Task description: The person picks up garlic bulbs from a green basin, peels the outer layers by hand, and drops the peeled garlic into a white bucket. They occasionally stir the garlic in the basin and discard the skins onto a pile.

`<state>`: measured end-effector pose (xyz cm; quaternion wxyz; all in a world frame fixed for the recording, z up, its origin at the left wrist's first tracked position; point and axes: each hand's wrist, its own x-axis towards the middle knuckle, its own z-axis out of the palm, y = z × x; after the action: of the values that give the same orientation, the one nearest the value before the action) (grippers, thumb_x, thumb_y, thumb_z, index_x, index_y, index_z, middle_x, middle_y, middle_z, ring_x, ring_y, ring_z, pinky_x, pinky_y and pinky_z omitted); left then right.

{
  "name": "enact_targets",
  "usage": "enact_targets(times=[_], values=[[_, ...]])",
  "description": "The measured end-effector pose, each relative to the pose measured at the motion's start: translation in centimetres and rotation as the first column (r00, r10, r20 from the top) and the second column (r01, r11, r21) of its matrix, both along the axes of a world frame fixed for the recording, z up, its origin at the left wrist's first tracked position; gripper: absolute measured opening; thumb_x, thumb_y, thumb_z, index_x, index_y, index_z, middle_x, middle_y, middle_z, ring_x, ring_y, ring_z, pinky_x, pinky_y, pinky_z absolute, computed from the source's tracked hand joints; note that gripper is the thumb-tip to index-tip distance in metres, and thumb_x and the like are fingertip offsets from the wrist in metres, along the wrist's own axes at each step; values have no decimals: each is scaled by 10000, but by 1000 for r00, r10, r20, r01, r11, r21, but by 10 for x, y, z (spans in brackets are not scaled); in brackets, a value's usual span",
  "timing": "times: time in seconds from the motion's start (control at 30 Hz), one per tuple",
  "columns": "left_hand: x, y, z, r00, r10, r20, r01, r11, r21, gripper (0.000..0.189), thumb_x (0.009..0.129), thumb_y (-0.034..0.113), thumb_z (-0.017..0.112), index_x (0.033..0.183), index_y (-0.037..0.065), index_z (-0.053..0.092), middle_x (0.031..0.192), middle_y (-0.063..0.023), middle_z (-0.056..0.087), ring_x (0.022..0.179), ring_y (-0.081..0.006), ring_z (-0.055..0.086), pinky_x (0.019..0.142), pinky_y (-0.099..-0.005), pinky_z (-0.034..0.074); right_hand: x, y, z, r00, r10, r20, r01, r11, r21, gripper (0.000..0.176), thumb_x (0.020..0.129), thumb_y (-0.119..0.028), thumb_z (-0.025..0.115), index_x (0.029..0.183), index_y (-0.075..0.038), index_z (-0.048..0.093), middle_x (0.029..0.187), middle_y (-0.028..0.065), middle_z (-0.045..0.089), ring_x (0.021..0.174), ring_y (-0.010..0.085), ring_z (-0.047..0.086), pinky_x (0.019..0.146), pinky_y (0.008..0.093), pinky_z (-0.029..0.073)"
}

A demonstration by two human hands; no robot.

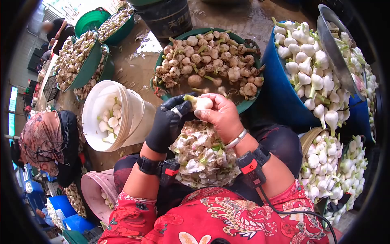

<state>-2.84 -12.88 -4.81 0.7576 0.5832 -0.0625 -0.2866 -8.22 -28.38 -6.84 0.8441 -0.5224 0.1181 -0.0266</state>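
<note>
Between my two hands is a garlic bulb (204,103), pale and mostly bare of skin, with its short green stem pointing left. My right hand (223,116), bare with a bracelet at the wrist, pinches the bulb between thumb and fingers. On my left hand (168,122) is a black glove; its fingers are closed at the stem end of the same bulb. Below both hands lies a heap of peeled garlic skins (205,156) in my lap. Just beyond them stands a green basin (160,67) of unpeeled, brownish garlic bulbs.
To the left, a white bucket (91,118) holds a few peeled bulbs. At right, a blue tub (270,77) is heaped with white garlic, beside a metal pan (333,49). A dark bucket (168,20) stands behind the basin. Another person (44,142) sits at left near a pink bucket (95,187).
</note>
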Motion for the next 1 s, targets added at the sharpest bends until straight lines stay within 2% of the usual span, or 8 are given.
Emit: enact_targets(times=[0.23,0.4,0.53,0.63,0.7,0.8,0.93,1.0], values=[[1,-6,7,997,52,-63,-55,997,-46,316,890,115,566,1172,-26,549,1036,-98,627,914,-171,622,806,-311,525,2,3,0,999,-33,31,32,999,35,411,736,6,721,1110,19,550,931,25,607,822,92,592,743,258,525],[2,-4,14,998,12,-70,-14,999,-35,321,883,126,581,1173,-11,559,1039,-90,631,911,-160,622,782,-289,516,2,7,-2,960,-51,276,195,829,-524,553,666,1,753,1173,9,533,1020,88,591,885,108,597,768,262,521],[3,-2,2,995,7,-99,-10,1000,-29,285,855,94,607,1118,-14,589,997,-80,644,855,-150,626,730,-268,509,0,5,-5,951,-8,310,206,762,-614,600,644,-14,762,1193,15,523,1022,105,574,878,120,592,739,248,511],[3,6,-7,996,2,86,-14,990,139,241,822,55,632,1056,1,624,923,-70,658,801,-156,630,704,-268,502,-3,4,-1,975,16,223,103,853,-511,550,693,-21,740,1198,19,525,952,78,579,793,129,589,699,252,505],[5,11,-11,980,-20,200,-33,966,255,224,802,37,644,1025,17,642,874,-66,666,769,-166,633,692,-275,497,-1,-1,8,988,138,-64,-124,975,184,346,784,-49,678,1104,30,572,846,50,576,714,131,573,662,255,498],[5,15,-10,643,-284,711,-197,836,513,260,747,20,654,1001,75,664,785,-107,629,731,-224,627,668,-326,480,4,-27,3,815,545,-197,-387,766,514,206,880,-212,590,929,-13,611,810,89,627,745,201,632,667,301,530],[5,15,-2,556,-372,743,-183,817,546,254,749,11,650,1000,51,664,848,-118,648,773,-244,631,681,-316,490,-3,-18,-2,616,786,-47,-491,431,757,322,896,-282,570,1034,9,586,893,138,652,785,245,652,697,339,539],[0,15,-5,837,-219,501,45,941,336,324,741,7,656,1063,22,635,934,-124,659,816,-224,633,701,-300,498,-4,-18,-8,664,748,1,-526,466,712,383,888,-267,591,1137,20,538,964,156,640,846,260,655,734,339,553]])
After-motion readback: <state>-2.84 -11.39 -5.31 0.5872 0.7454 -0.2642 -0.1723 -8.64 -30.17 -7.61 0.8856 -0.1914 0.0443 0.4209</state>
